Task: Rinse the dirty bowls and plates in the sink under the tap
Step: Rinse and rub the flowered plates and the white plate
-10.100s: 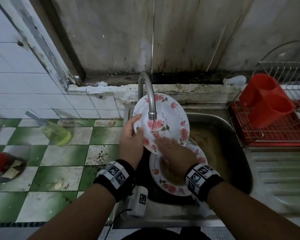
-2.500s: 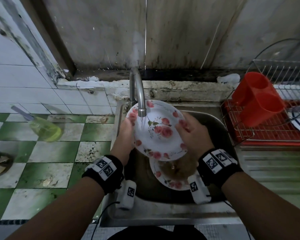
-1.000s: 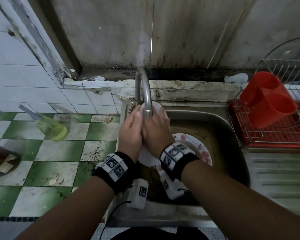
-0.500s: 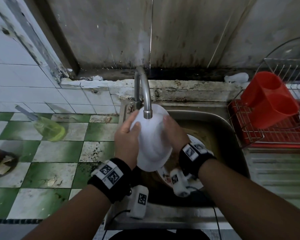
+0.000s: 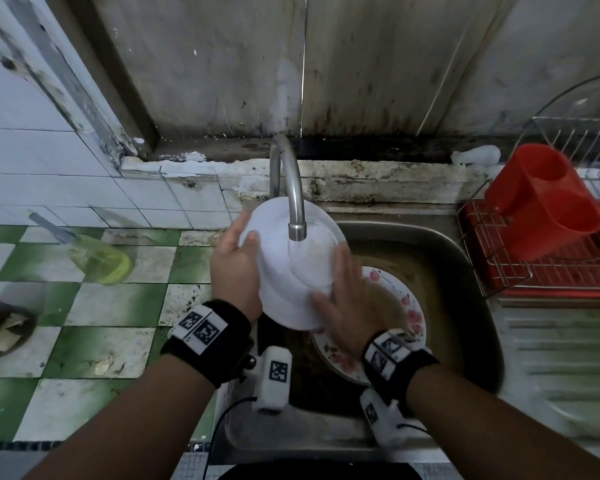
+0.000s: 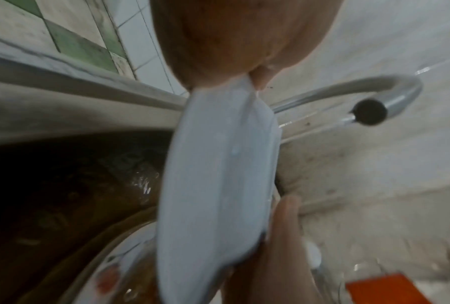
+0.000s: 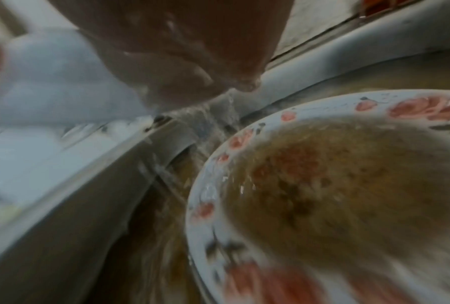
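From the head camera, you hold a white plate (image 5: pixel 293 271) tilted, its plain underside up, directly beneath the spout of the steel tap (image 5: pixel 290 188) and above the sink (image 5: pixel 465 258). Your left hand (image 5: pixel 234 271) grips the plate's left rim, thumb curled over the top edge and fingers hidden behind it. Your right hand (image 5: pixel 343 303) lies flat on the plate's lower right part, fingers straight and slightly spread, pressing on the white surface. Below it a second plate with red flowers (image 5: pixel 409 317) sits in the sink, filled with brown water. On the green and white tiled counter (image 5: pixel 111 313) to the left lies a clear bottle of yellow liquid (image 5: pixel 97 258). To the right a red plastic holder (image 5: pixel 544 202) rests in a wire dish rack (image 5: pixel 499 265).

From the left wrist, you see the white plate (image 6: pixel 216 185) edge-on, pinched at its top by your left hand (image 6: pixel 234 37), with the fingers of your right hand (image 6: pixel 278 246) against its far face. The tap (image 6: pixel 369 96) curves behind it.

From the right wrist, the picture is blurred: your right hand (image 7: pixel 182 45) lies against the white plate (image 7: pixel 57 82), water runs off below it, and the flowered plate (image 7: pixel 335 195) holds murky brown water.
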